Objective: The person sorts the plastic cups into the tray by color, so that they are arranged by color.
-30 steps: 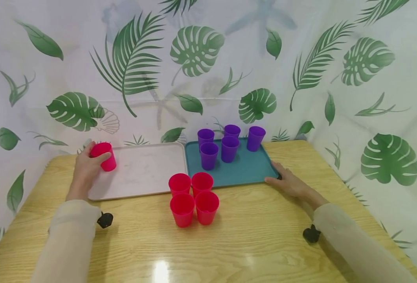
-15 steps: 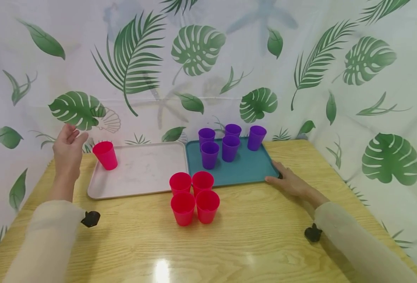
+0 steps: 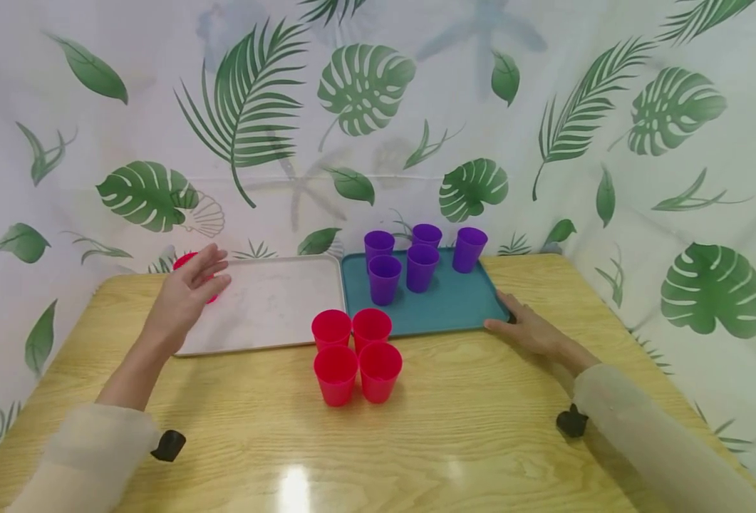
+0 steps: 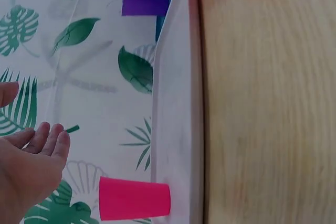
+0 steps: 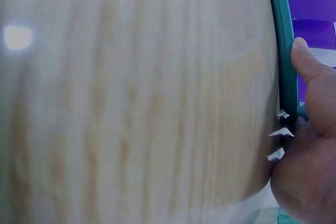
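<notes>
On the wooden table (image 3: 467, 406): white tray (image 3: 281, 299), teal tray (image 3: 442, 308), four red cups (image 3: 380, 376)

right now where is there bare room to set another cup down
The white tray is bare between its single red cup and the teal tray. The teal tray's front right, beside the right hand, is free too, as is the table right of the four red cups. Purple cups crowd the teal tray's back left.

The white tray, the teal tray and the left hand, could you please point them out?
White tray (image 3: 278, 299), head view, bare middle.
Teal tray (image 3: 451, 305), head view, bare front part.
Left hand (image 3: 187, 293), head view, middle of the hand.
</notes>
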Tool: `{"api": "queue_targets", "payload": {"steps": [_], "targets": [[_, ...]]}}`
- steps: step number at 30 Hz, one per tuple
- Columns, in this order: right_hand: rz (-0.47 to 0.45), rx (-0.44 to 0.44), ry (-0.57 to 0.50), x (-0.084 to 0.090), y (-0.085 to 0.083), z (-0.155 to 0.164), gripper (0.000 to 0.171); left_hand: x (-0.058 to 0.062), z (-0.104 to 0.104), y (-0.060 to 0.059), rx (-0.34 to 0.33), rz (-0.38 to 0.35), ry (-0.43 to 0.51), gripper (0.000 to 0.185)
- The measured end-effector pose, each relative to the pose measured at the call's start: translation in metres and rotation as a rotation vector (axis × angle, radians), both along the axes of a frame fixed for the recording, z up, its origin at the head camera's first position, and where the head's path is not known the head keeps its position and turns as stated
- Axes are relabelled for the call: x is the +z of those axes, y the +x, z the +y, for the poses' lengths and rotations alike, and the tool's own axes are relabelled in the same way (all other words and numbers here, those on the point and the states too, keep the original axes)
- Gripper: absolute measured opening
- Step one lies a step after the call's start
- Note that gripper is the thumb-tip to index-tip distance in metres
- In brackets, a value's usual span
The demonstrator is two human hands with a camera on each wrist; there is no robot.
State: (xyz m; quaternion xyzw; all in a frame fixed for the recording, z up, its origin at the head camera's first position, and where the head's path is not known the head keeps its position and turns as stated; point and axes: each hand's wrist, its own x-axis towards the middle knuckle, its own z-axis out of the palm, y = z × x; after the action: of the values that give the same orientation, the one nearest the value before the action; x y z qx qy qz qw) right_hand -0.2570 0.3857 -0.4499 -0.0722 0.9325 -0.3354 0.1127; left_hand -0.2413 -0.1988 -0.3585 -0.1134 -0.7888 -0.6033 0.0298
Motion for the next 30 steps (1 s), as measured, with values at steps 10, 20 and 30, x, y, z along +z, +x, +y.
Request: {"api": "queue_targets", "payload": {"steps": [10, 20, 30], "targets": [[-0.028, -0.012, -0.003, -0.009, -0.009, 0.008, 0.102, -0.022, 0.042, 0.024, -0.229, -0.026, -0.106, 0.072], [-0.045, -0.014, 0.005, -0.009, -0.011, 0.01, 0.098, -0.036, 0.059, 0.027, -0.271, -0.047, -0.11, 0.072], [-0.017, 0.001, -0.017, -0.002, -0.006, 0.004, 0.096, -0.043, 0.068, 0.028, -0.303, -0.058, -0.1, 0.074]]}}
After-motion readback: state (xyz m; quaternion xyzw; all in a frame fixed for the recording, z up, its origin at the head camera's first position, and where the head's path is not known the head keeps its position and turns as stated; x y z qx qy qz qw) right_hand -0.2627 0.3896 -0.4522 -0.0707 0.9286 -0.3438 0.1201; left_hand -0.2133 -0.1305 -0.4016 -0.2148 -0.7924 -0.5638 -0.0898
